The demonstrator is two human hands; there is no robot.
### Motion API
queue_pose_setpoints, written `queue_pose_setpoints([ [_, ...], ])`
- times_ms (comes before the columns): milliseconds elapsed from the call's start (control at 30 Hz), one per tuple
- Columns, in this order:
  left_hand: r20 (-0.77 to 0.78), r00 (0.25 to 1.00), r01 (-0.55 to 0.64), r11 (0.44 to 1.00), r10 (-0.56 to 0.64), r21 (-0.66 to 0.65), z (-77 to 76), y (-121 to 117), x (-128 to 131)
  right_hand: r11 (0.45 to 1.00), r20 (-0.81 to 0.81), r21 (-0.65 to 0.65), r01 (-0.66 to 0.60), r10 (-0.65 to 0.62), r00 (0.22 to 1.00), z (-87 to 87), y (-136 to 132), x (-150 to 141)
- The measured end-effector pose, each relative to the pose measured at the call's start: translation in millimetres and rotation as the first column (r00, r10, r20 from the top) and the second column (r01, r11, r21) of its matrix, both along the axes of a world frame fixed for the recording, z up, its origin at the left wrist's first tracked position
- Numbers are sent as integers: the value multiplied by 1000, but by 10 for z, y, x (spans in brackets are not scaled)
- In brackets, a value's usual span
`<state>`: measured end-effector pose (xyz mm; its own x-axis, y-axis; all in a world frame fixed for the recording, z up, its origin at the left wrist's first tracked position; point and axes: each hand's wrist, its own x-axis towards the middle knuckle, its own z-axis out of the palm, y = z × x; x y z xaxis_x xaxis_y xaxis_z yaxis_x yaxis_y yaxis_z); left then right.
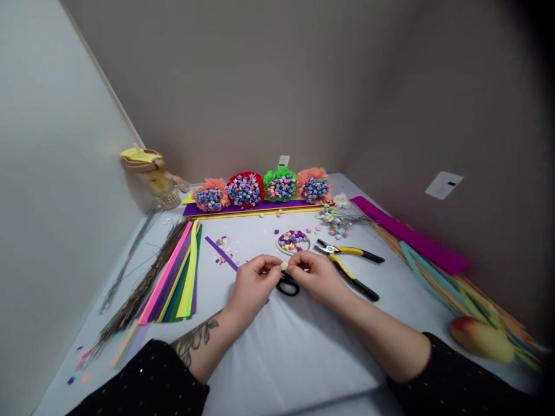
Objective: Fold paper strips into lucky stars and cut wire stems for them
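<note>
My left hand (259, 281) and my right hand (315, 276) meet near the middle of the table, fingertips pinched on either side of a small pale yellow folded paper piece (284, 266). Its exact shape is partly hidden by the fingers. Just beneath lie scissors, of which the black handles (288, 286) show. Beyond the hands is a round dish (278, 247) of small colourful folded paper stars (293, 238). Pliers (347, 251) with yellow and black handles rest to the right of it. A purple paper strip (222, 254) lies by my left hand.
Several crepe-paper bouquets (245, 189) filled with stars line the back. Coloured paper strips (173, 277) and dark thin stems (143, 283) lie left, near a jar (162, 188). A magenta sheet (411, 237), thin sticks and a mango-like fruit (481, 338) are on the right.
</note>
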<state>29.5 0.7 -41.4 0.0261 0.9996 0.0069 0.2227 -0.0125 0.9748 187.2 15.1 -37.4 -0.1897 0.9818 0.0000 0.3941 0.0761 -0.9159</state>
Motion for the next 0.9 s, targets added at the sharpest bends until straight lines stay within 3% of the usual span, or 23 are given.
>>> queue_pose_setpoints([
  [233,-165,975,185,959,-151,217,-21,2,-19,997,53,70,10,-13,998,-21,-6,-1],
  [333,-177,968,219,946,-180,239,-22,7,-21,997,55,70,12,-16,998,-5,-9,-5],
  [600,91,982,167,986,-166,-8,-50,22,-10,1000,-85,10,-3,4,996,39,-8,11],
  [900,167,980,131,984,-110,-123,-50,14,6,999,-104,-44,-26,21,994,10,-3,3],
])
